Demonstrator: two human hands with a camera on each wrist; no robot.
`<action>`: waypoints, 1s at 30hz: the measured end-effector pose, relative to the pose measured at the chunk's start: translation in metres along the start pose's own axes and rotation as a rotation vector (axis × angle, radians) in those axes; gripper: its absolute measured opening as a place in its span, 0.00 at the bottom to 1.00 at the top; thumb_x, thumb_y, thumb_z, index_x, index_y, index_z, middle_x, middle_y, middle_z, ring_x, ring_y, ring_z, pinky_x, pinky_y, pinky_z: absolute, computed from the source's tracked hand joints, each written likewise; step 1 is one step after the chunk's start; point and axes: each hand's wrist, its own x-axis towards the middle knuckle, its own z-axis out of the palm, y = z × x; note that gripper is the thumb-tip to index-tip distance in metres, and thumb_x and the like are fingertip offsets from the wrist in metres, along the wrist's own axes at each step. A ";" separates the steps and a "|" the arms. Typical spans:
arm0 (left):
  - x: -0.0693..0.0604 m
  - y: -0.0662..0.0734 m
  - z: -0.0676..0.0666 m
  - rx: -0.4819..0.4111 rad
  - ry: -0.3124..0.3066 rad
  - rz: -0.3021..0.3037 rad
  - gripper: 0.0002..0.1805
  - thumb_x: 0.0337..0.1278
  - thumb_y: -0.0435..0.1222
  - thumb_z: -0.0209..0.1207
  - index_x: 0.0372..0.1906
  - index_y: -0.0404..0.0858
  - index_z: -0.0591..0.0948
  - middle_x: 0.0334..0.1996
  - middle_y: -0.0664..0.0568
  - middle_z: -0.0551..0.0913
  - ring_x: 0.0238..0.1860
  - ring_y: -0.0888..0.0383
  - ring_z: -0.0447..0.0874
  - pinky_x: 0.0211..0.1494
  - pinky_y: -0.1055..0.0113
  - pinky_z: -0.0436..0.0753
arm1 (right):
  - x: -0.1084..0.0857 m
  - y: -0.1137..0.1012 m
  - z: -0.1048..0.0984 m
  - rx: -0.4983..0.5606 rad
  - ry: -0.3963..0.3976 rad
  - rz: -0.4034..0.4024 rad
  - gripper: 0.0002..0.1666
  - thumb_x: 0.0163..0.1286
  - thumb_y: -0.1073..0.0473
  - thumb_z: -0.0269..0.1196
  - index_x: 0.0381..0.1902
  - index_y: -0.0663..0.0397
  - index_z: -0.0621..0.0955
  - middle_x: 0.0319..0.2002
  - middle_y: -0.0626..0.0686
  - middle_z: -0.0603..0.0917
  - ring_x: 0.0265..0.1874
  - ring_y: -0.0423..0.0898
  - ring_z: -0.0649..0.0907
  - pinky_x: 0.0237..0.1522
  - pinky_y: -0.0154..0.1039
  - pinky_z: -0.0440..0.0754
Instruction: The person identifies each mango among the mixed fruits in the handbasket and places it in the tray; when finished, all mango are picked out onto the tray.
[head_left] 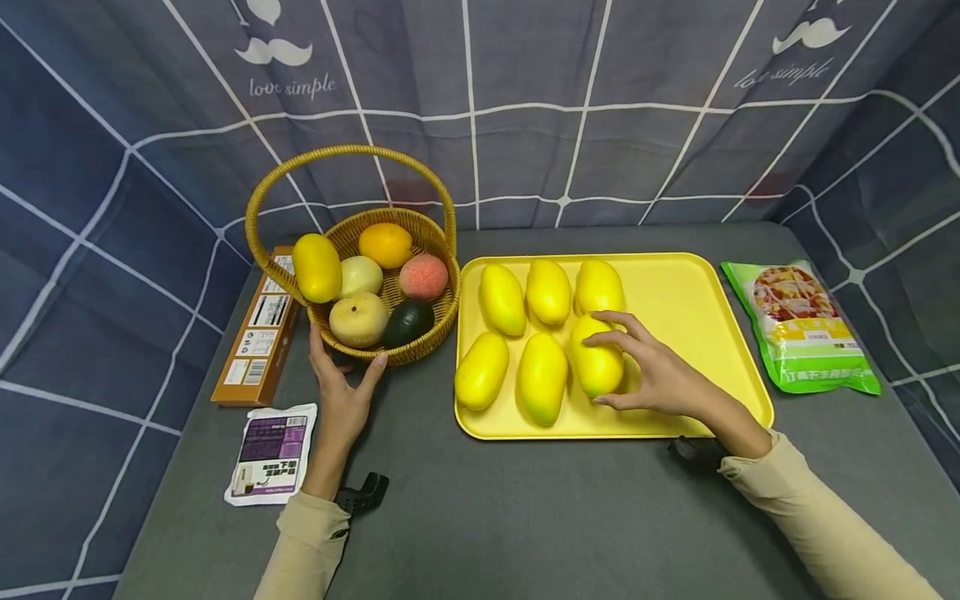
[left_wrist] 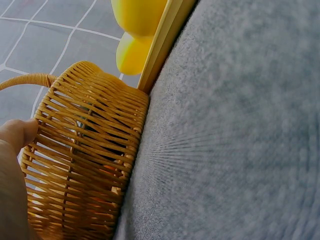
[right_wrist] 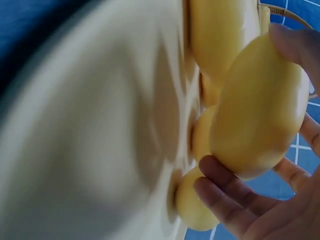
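Note:
My right hand (head_left: 667, 375) grips a yellow mango (head_left: 597, 358) at the front of the yellow tray (head_left: 697, 333), thumb on one side and fingers on the other. From the right wrist, this mango (right_wrist: 260, 107) looks tilted; whether it touches the tray is unclear. Several more mangoes (head_left: 543, 379) lie beside and behind it. At the left, my left hand (head_left: 341, 400) holds the near rim of a wicker basket (head_left: 420, 346), its fingers partly hidden by the wall. Inside are a mango (head_left: 317, 267), an orange fruit (head_left: 386, 245), a peach (head_left: 423, 277), an avocado (head_left: 408, 323) and two pale round fruits (head_left: 358, 320).
A brown box (head_left: 258, 342) lies left of the basket, with a white and purple packet (head_left: 272, 454) in front of it. Right of the tray is a green food bag (head_left: 802, 329). A checked curtain (head_left: 525, 158) surrounds the grey table (head_left: 525, 517) at the back and sides.

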 end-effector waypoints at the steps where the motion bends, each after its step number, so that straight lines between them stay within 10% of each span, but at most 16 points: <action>1: 0.000 0.000 0.000 0.001 -0.001 0.001 0.53 0.57 0.31 0.64 0.77 0.31 0.40 0.77 0.37 0.39 0.75 0.45 0.47 0.57 0.51 0.66 | -0.002 0.001 0.000 0.000 -0.013 0.001 0.46 0.45 0.46 0.80 0.63 0.34 0.73 0.73 0.50 0.60 0.63 0.50 0.73 0.55 0.52 0.78; 15: -0.001 0.000 -0.002 0.004 0.006 0.023 0.53 0.57 0.30 0.63 0.77 0.30 0.40 0.77 0.35 0.40 0.75 0.42 0.47 0.57 0.50 0.65 | -0.012 0.009 0.006 -0.097 -0.108 -0.019 0.50 0.51 0.44 0.77 0.71 0.40 0.68 0.76 0.53 0.57 0.71 0.56 0.66 0.61 0.55 0.73; 30: -0.001 0.000 -0.001 0.003 0.001 0.009 0.53 0.57 0.31 0.63 0.77 0.32 0.40 0.77 0.36 0.39 0.75 0.44 0.47 0.57 0.48 0.65 | -0.012 0.005 0.007 -0.119 0.002 -0.085 0.55 0.45 0.46 0.80 0.71 0.43 0.69 0.77 0.55 0.56 0.72 0.57 0.59 0.62 0.59 0.68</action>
